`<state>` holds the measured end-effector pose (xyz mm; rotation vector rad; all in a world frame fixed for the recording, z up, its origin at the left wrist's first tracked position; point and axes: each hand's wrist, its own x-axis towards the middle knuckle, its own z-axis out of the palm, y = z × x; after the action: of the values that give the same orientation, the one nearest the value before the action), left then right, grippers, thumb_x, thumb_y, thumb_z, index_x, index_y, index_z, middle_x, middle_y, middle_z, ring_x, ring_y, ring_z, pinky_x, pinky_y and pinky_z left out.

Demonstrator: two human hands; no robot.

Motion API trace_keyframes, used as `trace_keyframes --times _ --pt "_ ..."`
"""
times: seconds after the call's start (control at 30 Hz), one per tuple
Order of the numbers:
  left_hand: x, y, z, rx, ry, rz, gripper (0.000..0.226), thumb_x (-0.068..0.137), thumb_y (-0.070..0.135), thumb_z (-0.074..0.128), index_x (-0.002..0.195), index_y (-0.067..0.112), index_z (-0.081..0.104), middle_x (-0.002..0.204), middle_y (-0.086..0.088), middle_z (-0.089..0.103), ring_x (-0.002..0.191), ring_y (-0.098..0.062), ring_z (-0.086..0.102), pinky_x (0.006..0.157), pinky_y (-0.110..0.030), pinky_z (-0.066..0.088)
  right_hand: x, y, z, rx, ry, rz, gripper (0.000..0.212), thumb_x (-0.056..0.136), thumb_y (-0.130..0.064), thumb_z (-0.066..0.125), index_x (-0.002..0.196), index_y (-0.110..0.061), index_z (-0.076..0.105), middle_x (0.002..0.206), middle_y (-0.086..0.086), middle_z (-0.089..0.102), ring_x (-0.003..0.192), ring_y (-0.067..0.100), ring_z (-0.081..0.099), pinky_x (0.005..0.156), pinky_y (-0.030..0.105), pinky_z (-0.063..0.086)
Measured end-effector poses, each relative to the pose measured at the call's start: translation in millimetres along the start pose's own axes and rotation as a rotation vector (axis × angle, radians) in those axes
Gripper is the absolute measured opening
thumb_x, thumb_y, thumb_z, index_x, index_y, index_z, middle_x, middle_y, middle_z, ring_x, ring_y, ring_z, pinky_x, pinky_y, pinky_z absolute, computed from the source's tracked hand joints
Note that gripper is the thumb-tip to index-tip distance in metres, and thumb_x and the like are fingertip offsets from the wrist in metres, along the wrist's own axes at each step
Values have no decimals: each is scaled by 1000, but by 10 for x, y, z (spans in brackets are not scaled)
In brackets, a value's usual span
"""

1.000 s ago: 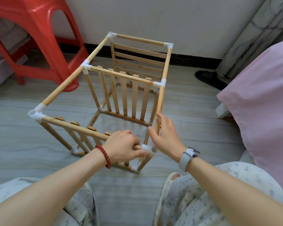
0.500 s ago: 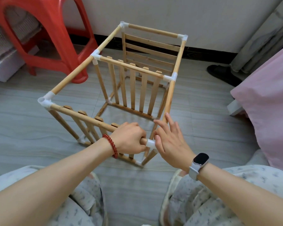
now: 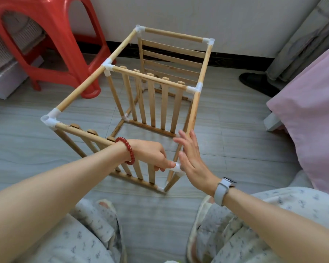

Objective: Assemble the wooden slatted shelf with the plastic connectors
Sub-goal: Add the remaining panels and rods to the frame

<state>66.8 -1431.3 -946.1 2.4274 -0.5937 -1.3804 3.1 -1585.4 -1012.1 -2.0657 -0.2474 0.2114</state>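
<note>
Left hand [image 3: 150, 154] grips rail beside connector [image 3: 177, 167]; flat right hand [image 3: 193, 160] presses it.

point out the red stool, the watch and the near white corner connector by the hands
red stool [image 3: 51, 35]: head view, on its front right leg.
watch [image 3: 223, 190]: head view, on the grey strap.
near corner connector [image 3: 177, 167]: head view, on its white plastic between the hands.

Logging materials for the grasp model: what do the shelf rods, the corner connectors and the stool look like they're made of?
Rods: round, pale tan, faint grain, matte; likely unfinished wood or bamboo.
Corner connectors: milky translucent white, smooth, moulded sockets; likely plastic.
Stool: uniform bright red, glossy highlights, one-piece moulded legs; plastic.
</note>
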Motion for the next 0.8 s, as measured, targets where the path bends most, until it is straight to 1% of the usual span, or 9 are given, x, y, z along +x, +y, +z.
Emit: trace_keyframes --times 0.07,0.1,0.2,0.27,0.3,0.4,0.53,0.63,0.8 --pt "3 39 -48 24 -58 -34 37 93 53 43 74 27 59 80 11 59 89 -7 52 87 -24 37 20 -20 24 98 82 28 45 98 -27 25 142 -33 17 144 -36 -4 135 -15 -13 117 28 19" --pt "13 61 -77 46 -89 -55 37 94 53 42 73 27 59 81 11 59 89 -7 52 88 -25 36 31 -28 37 169 129 69 49 100 -27 24 146 -33 8 145 -37 -6 138 -13 -9 115 33 26" --pt "39 129 -142 100 -156 -108 37 95 49 44 70 27 61 83 10 60 86 -7 51 85 -25 36 70 -100 55 371 132 301 54 103 -31 22 150 -26 -5 156 -13 2 144 9 14 94 13 40" --pt "64 161 -143 99 -158 -134 36 96 46 45 70 26 60 80 10 58 81 -5 50 80 -24 37 97 -125 56 445 81 398 48 102 -35 21 147 -22 12 150 -4 28 131 14 40 70 12 43" --pt "68 168 -126 91 -143 -144 35 96 45 45 70 25 59 79 10 57 83 -6 51 82 -24 37 110 -141 60 454 81 410 38 102 -35 21 138 -21 22 144 -1 38 122 13 46 63 12 41" --pt "78 175 -55 32 -84 -190 33 94 46 47 73 25 60 81 9 58 96 -10 52 89 -25 35 123 -139 76 434 117 411 21 102 -33 20 120 -23 27 129 3 51 112 12 50 55 12 40" --pt "108 231 48 -22 -21 -224 33 93 46 50 70 24 59 78 9 57 94 -10 51 90 -24 36 74 -87 27 418 117 395 32 103 -32 19 130 -18 27 125 -1 51 111 12 51 57 15 39" --pt "136 282 106 -77 13 -230 33 92 46 52 71 23 61 80 8 58 96 -11 52 96 -28 38 58 -53 -43 402 104 376 26 102 -33 18 123 -22 30 123 -4 52 105 12 54 60 19 38" --pt "117 282 130 -197 54 -221 31 90 46 55 75 21 65 84 7 61 100 -12 55 95 -28 39 103 -18 -76 343 85 360 27 103 -33 18 121 -20 32 99 -2 62 80 15 59 56 18 33"
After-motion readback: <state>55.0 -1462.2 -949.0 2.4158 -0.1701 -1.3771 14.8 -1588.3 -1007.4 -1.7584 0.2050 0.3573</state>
